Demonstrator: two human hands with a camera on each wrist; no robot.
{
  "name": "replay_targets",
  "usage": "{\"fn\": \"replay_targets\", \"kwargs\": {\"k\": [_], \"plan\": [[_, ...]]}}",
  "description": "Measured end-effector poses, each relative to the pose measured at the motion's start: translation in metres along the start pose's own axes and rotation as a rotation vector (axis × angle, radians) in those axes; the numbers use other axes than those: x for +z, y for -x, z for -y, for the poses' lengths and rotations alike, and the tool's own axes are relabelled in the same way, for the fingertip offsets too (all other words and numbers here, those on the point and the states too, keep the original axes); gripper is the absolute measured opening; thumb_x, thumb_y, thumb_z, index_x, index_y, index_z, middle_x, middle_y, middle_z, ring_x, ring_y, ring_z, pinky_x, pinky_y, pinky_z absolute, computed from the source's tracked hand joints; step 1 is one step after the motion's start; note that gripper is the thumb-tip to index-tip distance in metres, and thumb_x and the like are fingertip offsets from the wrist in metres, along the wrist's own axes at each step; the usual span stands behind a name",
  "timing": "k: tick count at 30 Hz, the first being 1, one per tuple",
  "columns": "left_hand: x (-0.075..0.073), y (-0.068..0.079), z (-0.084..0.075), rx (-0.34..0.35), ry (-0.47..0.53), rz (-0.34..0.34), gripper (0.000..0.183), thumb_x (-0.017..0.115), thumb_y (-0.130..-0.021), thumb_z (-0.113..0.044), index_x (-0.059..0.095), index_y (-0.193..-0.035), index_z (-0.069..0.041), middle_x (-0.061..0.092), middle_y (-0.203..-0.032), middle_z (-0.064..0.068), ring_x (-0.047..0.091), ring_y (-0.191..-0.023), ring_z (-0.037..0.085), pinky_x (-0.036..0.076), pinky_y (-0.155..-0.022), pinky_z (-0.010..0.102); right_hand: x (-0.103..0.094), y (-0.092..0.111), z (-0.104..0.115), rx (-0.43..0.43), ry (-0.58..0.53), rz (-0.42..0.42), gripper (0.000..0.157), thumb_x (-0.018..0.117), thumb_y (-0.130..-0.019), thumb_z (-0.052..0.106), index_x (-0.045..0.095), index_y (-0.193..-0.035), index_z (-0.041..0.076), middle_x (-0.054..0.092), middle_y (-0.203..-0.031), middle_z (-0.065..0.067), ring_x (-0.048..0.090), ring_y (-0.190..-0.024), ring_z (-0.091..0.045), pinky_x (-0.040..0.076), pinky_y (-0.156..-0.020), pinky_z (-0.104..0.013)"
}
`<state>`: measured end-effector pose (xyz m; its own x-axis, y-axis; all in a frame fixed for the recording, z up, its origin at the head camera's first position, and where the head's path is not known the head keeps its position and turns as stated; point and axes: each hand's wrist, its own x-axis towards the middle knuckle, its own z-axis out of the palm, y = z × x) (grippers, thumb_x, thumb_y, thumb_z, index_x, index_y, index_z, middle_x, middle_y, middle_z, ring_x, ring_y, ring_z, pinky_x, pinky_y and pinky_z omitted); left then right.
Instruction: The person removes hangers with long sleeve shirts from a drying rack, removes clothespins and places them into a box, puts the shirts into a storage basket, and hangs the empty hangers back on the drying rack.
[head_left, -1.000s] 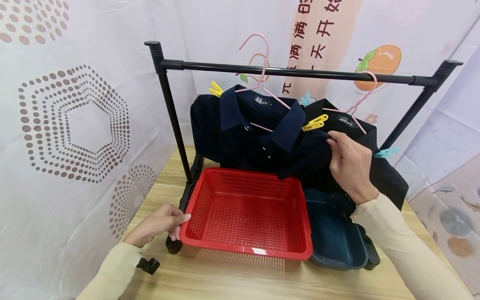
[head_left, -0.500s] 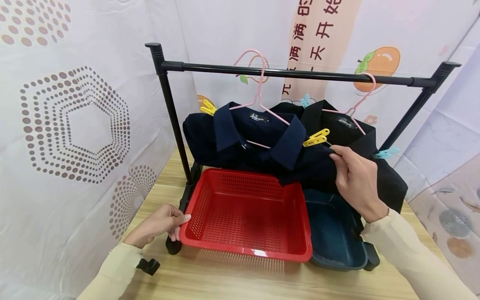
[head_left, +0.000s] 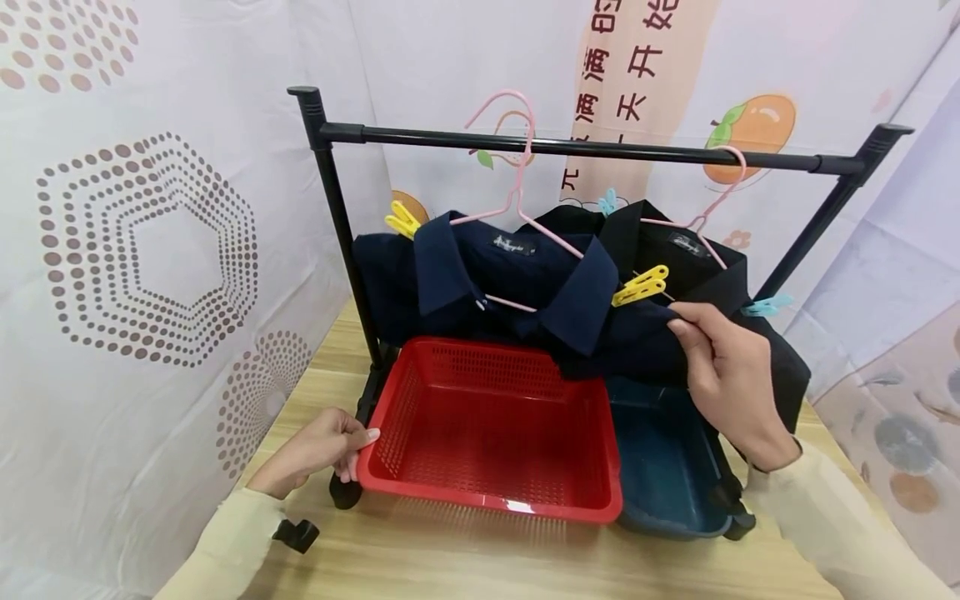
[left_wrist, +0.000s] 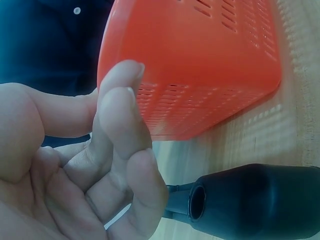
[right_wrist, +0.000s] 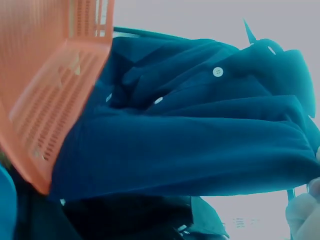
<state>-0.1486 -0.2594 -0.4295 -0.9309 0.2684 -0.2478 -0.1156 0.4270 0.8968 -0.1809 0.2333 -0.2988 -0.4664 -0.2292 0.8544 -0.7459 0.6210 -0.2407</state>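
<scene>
A navy collared shirt (head_left: 517, 317) hangs on a pink hanger (head_left: 517, 200), whose hook overlaps the rack's rail in the head view. Yellow clothespins (head_left: 403, 220) grip both shoulders. My right hand (head_left: 731, 387) pinches the shirt's right shoulder just beyond the yellow clothespin (head_left: 641, 286). My left hand (head_left: 322, 446) pinches the left rim of a red perforated basket (head_left: 495, 498), thumb on top and fingers below. The shirt's lower part drapes behind the basket's back rim. In the right wrist view the navy shirt (right_wrist: 175, 150) stretches from the fingers at the right edge towards the basket.
Behind, a black shirt (head_left: 675, 258) with light blue clothespins (head_left: 767, 306) hangs from the black rack's rail (head_left: 600, 150) on another pink hanger (head_left: 723, 200). A dark blue basin (head_left: 667, 475) stands right of the basket. The rack's black foot (head_left: 345, 492) is near my left hand.
The navy shirt and its hanger have come down, and the shirt's left shoulder has shifted left. My right hand has moved down and slightly right with the other shoulder. My left hand stays put.
</scene>
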Motion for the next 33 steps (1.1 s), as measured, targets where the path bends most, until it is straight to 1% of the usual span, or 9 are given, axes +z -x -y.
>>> {"fn": "replay_targets", "kwargs": {"k": [6,10,12,18,21,24,26,28,33], "plan": [[0.001,0.003,0.003,-0.019,0.004,0.000,0.033,0.059,-0.106,-0.020,0.068,-0.085,0.004,0.063,-0.058,0.010,0.058,-0.049,0.015,0.054,-0.051,0.032,-0.002,0.022,0.008,0.057,-0.073,0.094,0.022,0.066,-0.093,-0.012,0.073,-0.110,0.001,0.056,-0.074,0.004,0.045,-0.065,-0.002,0.037,-0.062,-0.017],[0.001,0.004,0.004,-0.028,0.009,-0.006,0.034,0.059,-0.105,-0.021,0.066,-0.083,0.003,0.063,-0.058,0.010,0.058,-0.049,0.015,0.054,-0.052,0.031,0.000,0.034,0.008,0.076,-0.171,0.135,0.029,0.064,-0.093,-0.015,0.073,-0.111,0.006,0.054,-0.075,0.006,0.046,-0.066,-0.002,0.037,-0.061,-0.018],[0.001,0.004,0.004,-0.025,0.010,-0.008,0.034,0.060,-0.105,-0.021,0.066,-0.082,0.003,0.063,-0.058,0.010,0.059,-0.049,0.015,0.055,-0.052,0.032,0.002,0.040,0.007,0.086,-0.214,0.157,0.033,0.062,-0.092,-0.017,0.072,-0.112,0.007,0.049,-0.072,0.007,0.045,-0.063,-0.002,0.037,-0.058,-0.019],[0.001,0.003,0.004,-0.026,0.013,-0.008,0.034,0.061,-0.105,-0.022,0.068,-0.085,0.004,0.064,-0.058,0.009,0.060,-0.048,0.014,0.055,-0.052,0.032,0.004,0.057,0.005,0.135,-0.290,0.239,0.036,0.059,-0.094,-0.018,0.071,-0.112,0.011,0.046,-0.070,0.010,0.043,-0.058,-0.002,0.038,-0.053,-0.020],[0.000,0.002,0.003,-0.019,0.011,-0.005,0.032,0.060,-0.105,-0.021,0.069,-0.086,0.005,0.064,-0.059,0.009,0.059,-0.049,0.014,0.055,-0.052,0.031,0.007,0.066,0.004,0.154,-0.305,0.284,0.036,0.059,-0.095,-0.017,0.070,-0.113,0.012,0.053,-0.076,0.009,0.050,-0.066,-0.004,0.042,-0.060,-0.019],[-0.001,0.001,0.003,-0.018,0.007,-0.008,0.032,0.060,-0.104,-0.019,0.069,-0.085,0.004,0.064,-0.059,0.008,0.060,-0.049,0.013,0.055,-0.052,0.030,0.010,0.075,0.002,0.193,-0.316,0.320,0.036,0.058,-0.097,-0.015,0.070,-0.114,0.014,0.065,-0.091,0.007,0.057,-0.079,-0.006,0.048,-0.073,-0.016],[-0.001,0.001,0.002,-0.011,0.003,-0.009,0.032,0.060,-0.104,-0.018,0.069,-0.084,0.004,0.064,-0.058,0.008,0.060,-0.049,0.013,0.055,-0.052,0.030,0.013,0.080,0.001,0.212,-0.317,0.329,0.035,0.058,-0.098,-0.013,0.070,-0.114,0.015,0.069,-0.100,0.005,0.060,-0.085,-0.007,0.049,-0.080,-0.015],[-0.001,0.000,0.003,-0.009,0.001,-0.012,0.032,0.061,-0.104,-0.018,0.069,-0.082,0.004,0.064,-0.058,0.008,0.059,-0.048,0.013,0.055,-0.052,0.030,0.017,0.086,0.001,0.229,-0.326,0.333,0.035,0.057,-0.099,-0.012,0.070,-0.115,0.017,0.070,-0.105,0.004,0.061,-0.088,-0.007,0.049,-0.081,-0.015],[0.001,0.000,0.003,0.006,0.019,0.001,0.033,0.062,-0.104,-0.019,0.068,-0.082,0.005,0.064,-0.058,0.010,0.059,-0.048,0.014,0.054,-0.051,0.031,0.026,0.099,-0.003,0.233,-0.363,0.331,0.036,0.057,-0.098,-0.014,0.070,-0.115,0.016,0.071,-0.103,0.003,0.060,-0.084,-0.008,0.048,-0.072,-0.019]]}}
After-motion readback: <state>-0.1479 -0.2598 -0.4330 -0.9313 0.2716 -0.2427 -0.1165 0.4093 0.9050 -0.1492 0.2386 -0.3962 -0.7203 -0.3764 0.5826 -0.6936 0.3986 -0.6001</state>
